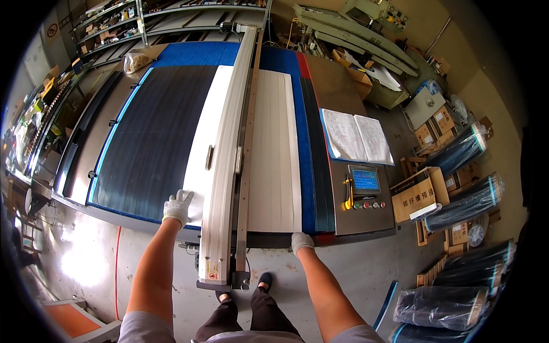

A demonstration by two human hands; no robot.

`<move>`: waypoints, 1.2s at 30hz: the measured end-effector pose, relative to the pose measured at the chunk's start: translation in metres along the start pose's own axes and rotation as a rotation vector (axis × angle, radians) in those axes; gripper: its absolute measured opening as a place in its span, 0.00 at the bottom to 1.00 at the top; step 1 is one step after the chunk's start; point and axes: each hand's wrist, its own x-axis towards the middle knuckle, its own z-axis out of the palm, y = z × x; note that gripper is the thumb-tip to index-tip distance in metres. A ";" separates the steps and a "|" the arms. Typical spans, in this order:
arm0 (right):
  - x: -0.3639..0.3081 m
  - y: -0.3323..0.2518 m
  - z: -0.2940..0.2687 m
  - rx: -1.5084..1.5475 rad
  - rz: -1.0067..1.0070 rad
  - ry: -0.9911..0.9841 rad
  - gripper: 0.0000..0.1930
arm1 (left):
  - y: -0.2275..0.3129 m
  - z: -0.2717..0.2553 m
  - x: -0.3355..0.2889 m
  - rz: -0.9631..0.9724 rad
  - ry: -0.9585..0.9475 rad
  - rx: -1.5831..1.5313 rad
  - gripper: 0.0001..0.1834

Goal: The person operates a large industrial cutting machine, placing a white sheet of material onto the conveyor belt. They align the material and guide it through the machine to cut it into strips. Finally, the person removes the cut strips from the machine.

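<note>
My left hand (pixel 178 207), in a pale knit glove, lies with its fingers spread on the near end of a white sheet (pixel 207 126), beside a wide black sheet (pixel 160 123). In a matching glove, my right hand (pixel 301 242) is at the table's front edge, by the near right corner of a cream sheet with lengthwise lines (pixel 271 160). Its fingers look curled in; what they grip, if anything, is hidden. Between my hands a long silver beam (pixel 220 171) crosses the table from front to back, over the sheets.
Right of the sheets are an open notebook (pixel 357 136), a control screen (pixel 365 179) and a yellow-handled tool (pixel 348 193). Black clips (pixel 92 174) line the left side. Plastic-wrapped rolls (pixel 443 306) and cardboard boxes (pixel 420 194) stand at the right. Shelves (pixel 108 26) rise behind.
</note>
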 end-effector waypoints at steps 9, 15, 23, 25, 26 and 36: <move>0.009 0.005 0.008 0.032 -0.008 -0.011 0.17 | 0.002 -0.004 -0.002 -0.003 -0.006 -0.026 0.54; 0.005 0.010 0.010 0.017 -0.080 -0.009 0.18 | 0.003 -0.006 -0.004 -0.016 -0.006 -0.030 0.54; -0.018 0.010 0.027 -0.057 -0.298 0.220 0.10 | 0.003 -0.003 -0.003 -0.017 0.020 -0.015 0.54; -0.017 0.005 0.026 -0.048 -0.303 0.210 0.10 | 0.000 -0.002 -0.004 -0.012 0.016 -0.033 0.54; -0.017 0.005 0.027 -0.044 -0.302 0.205 0.10 | 0.000 -0.001 -0.004 -0.006 0.014 -0.042 0.54; -0.020 -0.001 0.010 0.013 -0.256 0.046 0.12 | 0.001 -0.001 -0.005 -0.007 0.038 -0.044 0.54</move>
